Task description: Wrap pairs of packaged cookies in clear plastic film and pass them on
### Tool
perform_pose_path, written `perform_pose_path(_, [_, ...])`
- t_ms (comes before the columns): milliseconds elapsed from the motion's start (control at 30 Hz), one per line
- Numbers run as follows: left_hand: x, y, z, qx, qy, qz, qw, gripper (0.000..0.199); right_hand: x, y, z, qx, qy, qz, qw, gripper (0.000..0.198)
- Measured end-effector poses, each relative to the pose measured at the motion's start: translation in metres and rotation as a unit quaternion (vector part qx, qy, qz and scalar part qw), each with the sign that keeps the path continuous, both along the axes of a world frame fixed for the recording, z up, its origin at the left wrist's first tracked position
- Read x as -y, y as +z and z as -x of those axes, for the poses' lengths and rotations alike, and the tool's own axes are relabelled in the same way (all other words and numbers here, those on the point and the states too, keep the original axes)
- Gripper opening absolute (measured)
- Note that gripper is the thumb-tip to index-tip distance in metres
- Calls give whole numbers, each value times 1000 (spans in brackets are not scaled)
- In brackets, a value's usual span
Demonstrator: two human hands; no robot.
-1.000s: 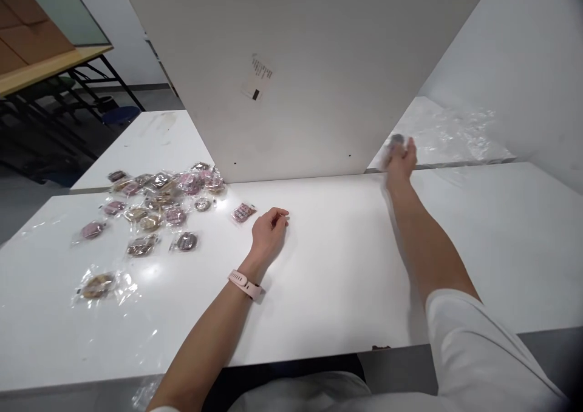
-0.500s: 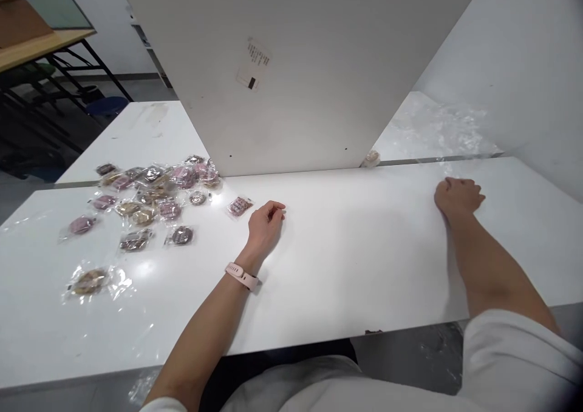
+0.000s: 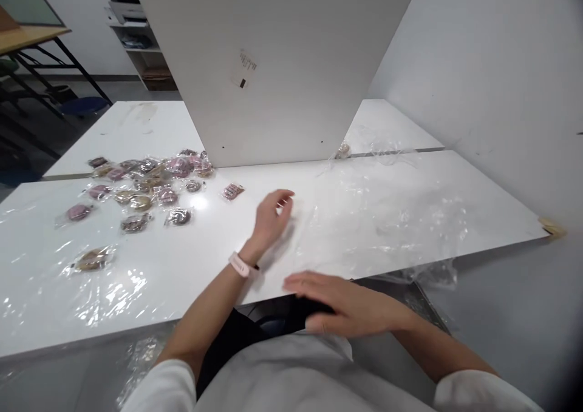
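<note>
My left hand, with a pink wristband, is just above the middle of the white table. Its fingers are curled, thumb towards index finger, at the left edge of a clear plastic sheet; it appears to pinch that edge. Wrinkled and shiny, the sheet spreads over the table's right part and hangs past the front edge. My right hand is blurred, low at the front edge near my body, fingers stretched out and holding nothing. Left of my left hand lies one small wrapped pink-red packet.
Several wrapped round pieces, pink, brown and tan, form a loose pile at the left. A tall white panel rises behind the table. One wrapped piece sits by its right corner. A wall bounds the right side.
My right hand has come from the far right to the front edge near my body, its fist opened flat. Clear plastic now shows across the right of the table. The view has shifted right.
</note>
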State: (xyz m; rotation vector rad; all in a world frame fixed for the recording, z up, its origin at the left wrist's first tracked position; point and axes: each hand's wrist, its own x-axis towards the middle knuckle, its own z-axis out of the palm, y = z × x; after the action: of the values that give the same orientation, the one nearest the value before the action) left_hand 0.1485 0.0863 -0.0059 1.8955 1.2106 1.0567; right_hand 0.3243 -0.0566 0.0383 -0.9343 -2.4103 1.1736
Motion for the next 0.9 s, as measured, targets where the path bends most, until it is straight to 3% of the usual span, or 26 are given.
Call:
perform_pose_path(67, [37, 2, -7, -45, -122, -37, 991, 31, -4, 25, 11, -83, 129, 58, 986, 49])
perform_pose_path(133, [66, -8, -6, -141, -213, -84, 963, 48, -12, 34, 11, -114, 118, 70, 984, 39])
perform_pose_path(200, [81, -26, 7, -237, -248, -121, 931, 61, -21, 26, -1, -76, -26, 21, 997, 33])
perform_pose_path(267, [86, -42, 31, -296, -241, -137, 914, 65, -27, 5, -26, 10, -215, -86, 973, 36])
perform_pose_path(333, [88, -50, 60, -317, -216, -140, 913, 65, -29, -20, -68, 99, -362, -209, 903, 42])
perform_pose_path(400, [94, -49, 86, -320, -197, -136, 917, 63, -27, -42, -124, 177, -478, -285, 812, 50])
perform_pose_path(467, [101, -40, 104, -322, -178, -122, 922, 59, -21, -62, -183, 233, -615, -284, 698, 56])
perform_pose_path(500, [104, -34, 108, -323, -170, -111, 924, 55, -19, -71, -208, 263, -668, -245, 652, 59])
perform_pose_path(533, [104, -28, 109, -325, -158, -93, 928, 50, -18, -80, -227, 283, -697, -193, 630, 60])
perform_pose_path(567, [102, -22, 106, -326, -136, -72, 933, 46, -18, -89, -239, 297, -704, -141, 629, 61])
perform_pose_path(633, [89, -13, 91, -326, -55, -31, 943, 45, -24, -104, -241, 307, -668, -92, 671, 58])
perform_pose_path(733, [52, -11, 55, -329, 70, -6, 942, 47, -43, -117, -201, 273, -563, -161, 764, 50])
perform_pose_path(833, [23, -17, 32, -331, 74, 23, 940, 49, -64, -112, -160, 162, -467, -169, 853, 38])
perform_pose_path(900, [20, -19, 35, -317, 68, 75, 943, 38, -78, -100, -157, 79, -457, -133, 876, 31])
